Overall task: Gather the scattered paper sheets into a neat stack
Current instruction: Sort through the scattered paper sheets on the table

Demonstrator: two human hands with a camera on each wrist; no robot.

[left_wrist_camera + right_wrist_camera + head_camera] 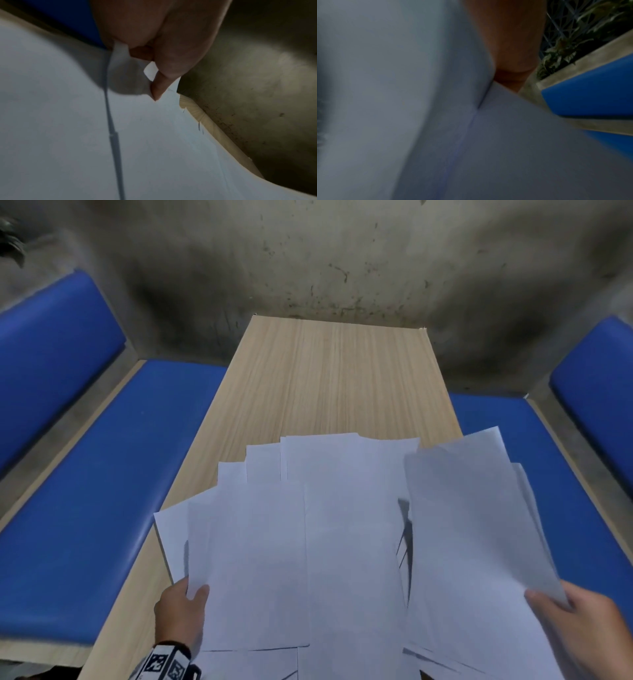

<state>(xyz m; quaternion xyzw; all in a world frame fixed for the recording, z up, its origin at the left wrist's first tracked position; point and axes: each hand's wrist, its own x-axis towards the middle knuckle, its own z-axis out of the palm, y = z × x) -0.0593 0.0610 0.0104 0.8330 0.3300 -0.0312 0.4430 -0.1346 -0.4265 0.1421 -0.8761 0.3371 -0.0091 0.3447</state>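
Observation:
Several white paper sheets (pixel 342 525) lie overlapped on the near half of a light wooden table (pixel 325 378). My left hand (pixel 185 607) pinches the near left corner of a sheet (pixel 239 542) between thumb and fingers; the left wrist view shows that corner (pixel 123 70) curled up under the fingers (pixel 171 47). My right hand (pixel 575 621) grips the near edge of a raised bunch of sheets (pixel 472 508) at the right, lifted above the rest. In the right wrist view these sheets (pixel 402 94) fill the picture, with part of the hand (pixel 510 47) behind them.
Blue padded benches run along both sides of the table, left (pixel 102 491) and right (pixel 561 474), with blue backrests (pixel 51 354). A stained concrete wall (pixel 325 251) stands beyond the table's far end. Plants (pixel 573 33) show behind the right bench.

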